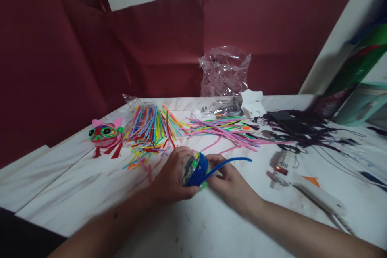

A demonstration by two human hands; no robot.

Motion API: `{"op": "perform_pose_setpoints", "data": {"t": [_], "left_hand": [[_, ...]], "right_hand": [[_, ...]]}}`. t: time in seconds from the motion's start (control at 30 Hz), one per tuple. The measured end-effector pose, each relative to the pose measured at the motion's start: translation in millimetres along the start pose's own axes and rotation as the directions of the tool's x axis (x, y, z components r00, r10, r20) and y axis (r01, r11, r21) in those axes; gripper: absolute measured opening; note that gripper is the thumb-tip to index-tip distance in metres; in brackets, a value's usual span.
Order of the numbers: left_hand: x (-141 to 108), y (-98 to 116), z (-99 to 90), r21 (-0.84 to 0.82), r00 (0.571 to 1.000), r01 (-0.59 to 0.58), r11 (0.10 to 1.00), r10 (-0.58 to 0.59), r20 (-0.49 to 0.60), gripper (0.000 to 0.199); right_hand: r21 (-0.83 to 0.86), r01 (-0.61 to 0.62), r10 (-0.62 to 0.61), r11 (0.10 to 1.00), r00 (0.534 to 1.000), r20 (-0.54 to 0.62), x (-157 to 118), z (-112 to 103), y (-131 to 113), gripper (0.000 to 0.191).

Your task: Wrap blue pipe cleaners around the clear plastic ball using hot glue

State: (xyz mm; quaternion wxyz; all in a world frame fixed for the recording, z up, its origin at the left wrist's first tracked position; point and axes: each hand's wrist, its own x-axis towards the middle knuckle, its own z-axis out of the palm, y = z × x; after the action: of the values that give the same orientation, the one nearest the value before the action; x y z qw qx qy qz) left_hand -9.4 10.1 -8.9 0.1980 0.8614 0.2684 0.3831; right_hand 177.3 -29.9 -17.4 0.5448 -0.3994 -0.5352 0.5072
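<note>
Low over the table's middle, my left hand [173,177] is wrapped round a small rounded form [189,166] whose bared side looks clear and greyish, with yellow specks. A blue pipe cleaner [199,171] is wound round it in several turns. Its loose end sticks out to the right, curving past my right hand [226,181]. The fingers of my right hand are bent in against the right side of the form, by the blue winding. Bits of green show at the form's lower edge. My fingers hide part of the far side.
Bundled pipe cleaners [148,125] lie at back left, loose pink ones [232,135] behind my hands. A decorated animal head [106,137] stands at left. To the right are a white glue gun [320,197], dark strands [302,125] and a teal container [359,102]. Clear plastic bags [225,76] stand behind.
</note>
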Motion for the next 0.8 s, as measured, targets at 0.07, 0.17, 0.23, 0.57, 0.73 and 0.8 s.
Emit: {"op": "perform_pose_setpoints", "data": {"t": [0.07, 0.17, 0.23, 0.57, 0.73, 0.8], "left_hand": [[-0.5, -0.7, -0.4, -0.022, 1.0, -0.014, 1.0, 0.014, 0.003, 0.074], [-1.0, -1.6, -1.2, -0.036, 1.0, -0.023, 0.999, 0.023, 0.012, 0.075], [-1.1, -2.5, -1.7, -0.042, 0.999, -0.031, 0.999, 0.032, 0.016, 0.074], [-5.7, -13.2, -0.1, -0.06, 0.99, -0.138, 0.989, 0.138, -0.014, 0.082], [-4.0, -9.6, -0.8, -0.069, 0.988, -0.151, 0.986, 0.152, 0.019, 0.08], [-3.3, -9.0, -0.4, -0.087, 0.989, -0.146, 0.985, 0.147, -0.002, 0.079]], "right_hand": [[0.008, -0.006, 0.006, 1.0, 1.0, 0.01, 0.1, -0.8, 0.3, 0.03], [0.002, -0.007, 0.007, 1.0, 1.0, 0.008, 0.7, -2.1, -0.3, 0.032], [-0.003, -0.009, 0.009, 1.0, 1.0, 0.018, 1.4, -3.1, -1.4, 0.034], [0.197, -0.075, 0.074, 0.978, 0.997, 0.013, 2.7, -4.2, -2.8, 0.043], [0.23, -0.129, 0.125, 0.965, 0.992, 0.032, 1.4, -4.6, -7.1, 0.039], [0.216, -0.119, 0.115, 0.969, 0.993, 0.03, 1.5, -5.2, -9.1, 0.039]]}}
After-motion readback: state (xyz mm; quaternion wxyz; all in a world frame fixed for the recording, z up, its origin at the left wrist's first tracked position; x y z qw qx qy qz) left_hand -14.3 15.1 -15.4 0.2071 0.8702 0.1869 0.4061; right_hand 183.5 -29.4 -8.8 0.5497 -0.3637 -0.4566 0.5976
